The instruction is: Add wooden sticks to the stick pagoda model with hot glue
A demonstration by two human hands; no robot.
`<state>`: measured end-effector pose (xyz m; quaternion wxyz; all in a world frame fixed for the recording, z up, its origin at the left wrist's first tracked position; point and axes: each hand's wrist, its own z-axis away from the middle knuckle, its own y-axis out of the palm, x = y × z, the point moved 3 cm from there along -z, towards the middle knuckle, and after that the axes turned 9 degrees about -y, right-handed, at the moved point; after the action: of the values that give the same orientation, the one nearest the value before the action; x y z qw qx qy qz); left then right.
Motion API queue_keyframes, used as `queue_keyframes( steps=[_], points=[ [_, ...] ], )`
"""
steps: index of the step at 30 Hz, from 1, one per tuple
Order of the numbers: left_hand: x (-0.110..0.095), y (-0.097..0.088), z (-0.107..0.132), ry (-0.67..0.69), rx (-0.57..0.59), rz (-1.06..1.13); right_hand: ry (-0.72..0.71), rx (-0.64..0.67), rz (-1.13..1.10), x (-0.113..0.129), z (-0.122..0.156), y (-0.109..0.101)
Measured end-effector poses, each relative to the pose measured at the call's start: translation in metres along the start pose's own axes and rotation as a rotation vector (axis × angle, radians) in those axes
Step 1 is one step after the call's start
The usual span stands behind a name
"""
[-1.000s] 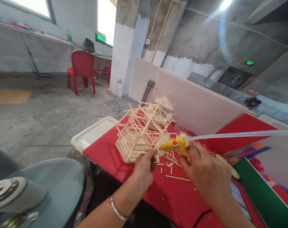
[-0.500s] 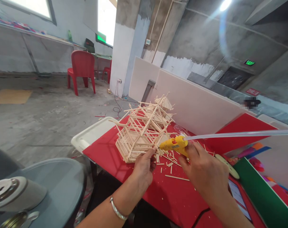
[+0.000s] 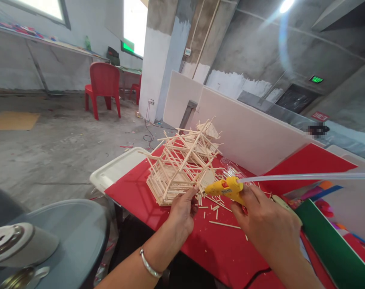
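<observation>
The stick model (image 3: 182,164) stands just beyond the bunched fingers of my neighbour's left hand (image 3: 181,214); what they pinch, I can't tell. The right hand's (image 3: 266,220) fingers wrap a glue gun (image 3: 226,188), its tip just beside the left fingertips.

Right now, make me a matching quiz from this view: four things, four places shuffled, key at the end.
Things
1. Glue gun
2. Stick model
3. White lidded container
4. Bracelet

Places
A. Around the left wrist
B. On the grey round top
C. In the right grip
D. On the red tabletop

Pairs: 1-C, 2-D, 3-B, 4-A
</observation>
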<state>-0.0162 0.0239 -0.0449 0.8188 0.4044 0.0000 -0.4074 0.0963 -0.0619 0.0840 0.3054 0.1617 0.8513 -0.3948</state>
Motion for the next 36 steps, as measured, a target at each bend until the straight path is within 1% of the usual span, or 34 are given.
queue_keyframes(
  steps=[6,16,22,28,34,36],
  points=[
    [0.0,0.0,0.001,0.0,0.009,-0.008,-0.014,0.005,0.006,-0.001,0.004,-0.001],
    [0.0,0.0,0.0,0.012,0.006,-0.004,0.007,-0.008,0.002,-0.001,0.005,-0.002],
    [0.0,0.0,0.001,0.008,0.012,-0.001,0.024,-0.024,-0.005,-0.005,0.013,0.001],
    [0.0,0.0,0.0,0.016,0.023,-0.013,0.068,-0.006,-0.031,-0.007,0.017,0.003],
    [-0.002,-0.001,0.001,0.006,0.049,-0.018,0.078,-0.045,-0.022,-0.009,0.02,0.003],
    [-0.003,-0.001,0.002,0.0,0.056,-0.033,0.089,-0.037,-0.03,-0.01,0.022,0.003]
  ],
)
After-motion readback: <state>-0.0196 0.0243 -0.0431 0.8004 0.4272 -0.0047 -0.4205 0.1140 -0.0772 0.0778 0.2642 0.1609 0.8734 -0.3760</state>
